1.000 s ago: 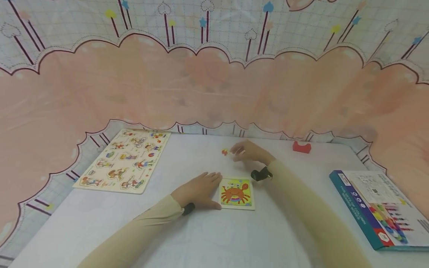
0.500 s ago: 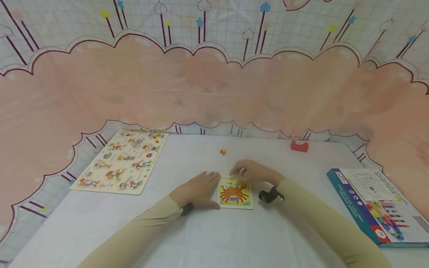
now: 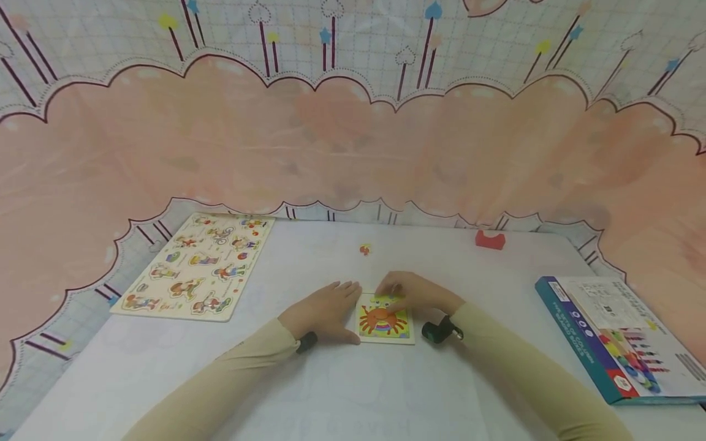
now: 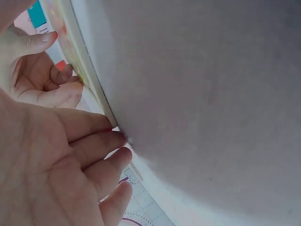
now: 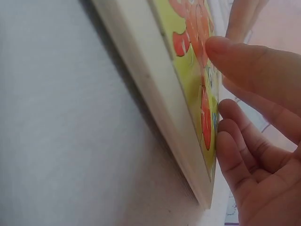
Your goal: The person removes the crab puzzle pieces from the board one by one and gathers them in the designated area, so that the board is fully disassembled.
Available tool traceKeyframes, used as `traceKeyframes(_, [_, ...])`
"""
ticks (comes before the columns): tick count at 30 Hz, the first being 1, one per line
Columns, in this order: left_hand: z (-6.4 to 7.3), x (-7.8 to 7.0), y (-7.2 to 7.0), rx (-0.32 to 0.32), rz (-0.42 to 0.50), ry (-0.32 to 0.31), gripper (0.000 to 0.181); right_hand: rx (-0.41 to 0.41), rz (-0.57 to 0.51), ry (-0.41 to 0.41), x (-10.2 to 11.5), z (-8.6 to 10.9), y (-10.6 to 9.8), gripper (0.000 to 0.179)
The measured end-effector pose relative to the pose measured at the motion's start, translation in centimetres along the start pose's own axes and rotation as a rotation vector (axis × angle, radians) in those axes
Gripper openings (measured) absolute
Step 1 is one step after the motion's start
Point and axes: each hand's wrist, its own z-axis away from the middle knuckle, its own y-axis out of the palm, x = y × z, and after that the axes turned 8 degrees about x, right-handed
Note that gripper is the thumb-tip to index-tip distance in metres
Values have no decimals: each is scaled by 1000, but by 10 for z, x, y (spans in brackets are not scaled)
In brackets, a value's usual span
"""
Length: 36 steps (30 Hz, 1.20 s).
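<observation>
Brace the crab puzzle (image 3: 380,321), flat on the white table (image 3: 309,392), with the left hand (image 3: 322,312): fingers extended, fingertips against its left edge. Press evenly with the right hand (image 3: 416,291): thumb at the crab picture, remaining fingers loosely bent near the far edge, no held piece visible. Probable step: seating pieces flush. Avoid tilting or levering the puzzle.

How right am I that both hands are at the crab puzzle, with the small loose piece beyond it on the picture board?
Not quite: the head view shows the loose piece beyond it on the white table, apart from the picture board. The left hand and right hand are at the crab puzzle.
</observation>
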Motion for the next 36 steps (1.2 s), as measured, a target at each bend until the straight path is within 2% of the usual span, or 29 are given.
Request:
traceKeyframes(10, [-2, 4, 4, 7, -28, 35, 101, 23, 47, -40, -5, -4, 1, 35])
traceKeyframes(21, [-4, 4, 4, 13, -139, 58, 101, 32, 67, -56, -2, -5, 0, 36])
traceKeyframes(36, [-2, 5, 7, -14, -128, 59, 102, 23, 31, -50, 0, -3, 2, 33])
